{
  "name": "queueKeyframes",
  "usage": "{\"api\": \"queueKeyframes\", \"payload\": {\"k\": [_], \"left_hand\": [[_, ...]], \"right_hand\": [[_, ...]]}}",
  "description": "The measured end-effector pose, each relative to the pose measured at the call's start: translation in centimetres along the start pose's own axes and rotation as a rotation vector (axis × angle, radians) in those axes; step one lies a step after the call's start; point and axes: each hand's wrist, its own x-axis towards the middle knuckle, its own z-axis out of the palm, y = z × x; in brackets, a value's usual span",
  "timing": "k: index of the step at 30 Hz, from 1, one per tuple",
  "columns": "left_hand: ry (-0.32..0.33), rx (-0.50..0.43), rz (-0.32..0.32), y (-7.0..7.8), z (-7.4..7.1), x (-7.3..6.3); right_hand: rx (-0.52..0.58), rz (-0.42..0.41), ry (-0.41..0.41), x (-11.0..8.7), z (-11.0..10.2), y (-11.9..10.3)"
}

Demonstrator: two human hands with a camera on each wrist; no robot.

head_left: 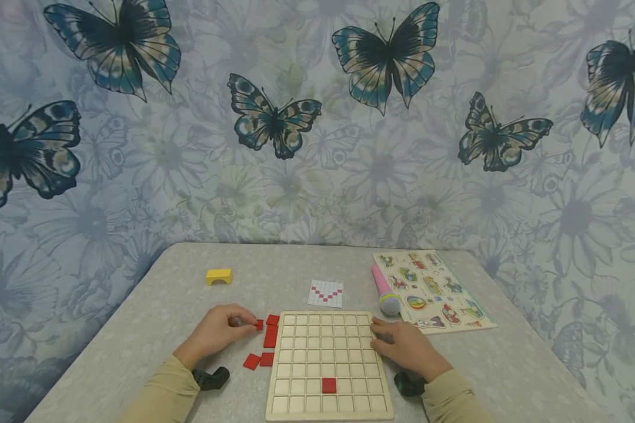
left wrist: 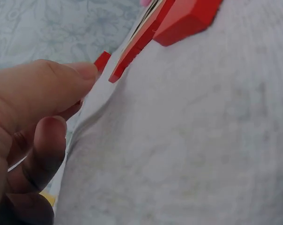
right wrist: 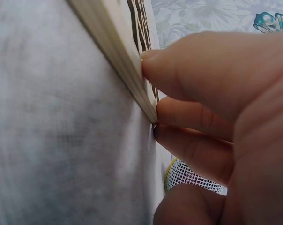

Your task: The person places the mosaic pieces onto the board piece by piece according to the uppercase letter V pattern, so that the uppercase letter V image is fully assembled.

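Pinching a red tile (head_left: 260, 324) just left of grid board (head_left: 328, 355): left hand (head_left: 219, 330), thumb and fingertips on it | right hand (head_left: 404, 346): fingers slightly parted, tips touching board's right edge | loose red tiles (head_left: 270, 336): along board's left side | seated red tile (head_left: 329, 385): board's second-nearest row

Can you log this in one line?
left grip: pinches red tile | right grip: touches grid board, right edge | on board: red square | beyond board: pattern card
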Motion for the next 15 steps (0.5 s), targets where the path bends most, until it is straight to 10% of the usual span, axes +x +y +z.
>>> {"api": "queueKeyframes", "payload": {"k": [15], "left_hand": [[-0.039,-0.045,0.1,3.8,1.1,-0.9]], "right_hand": [[0.014,0.004,-0.003,0.0,0.1,0.1]]}}
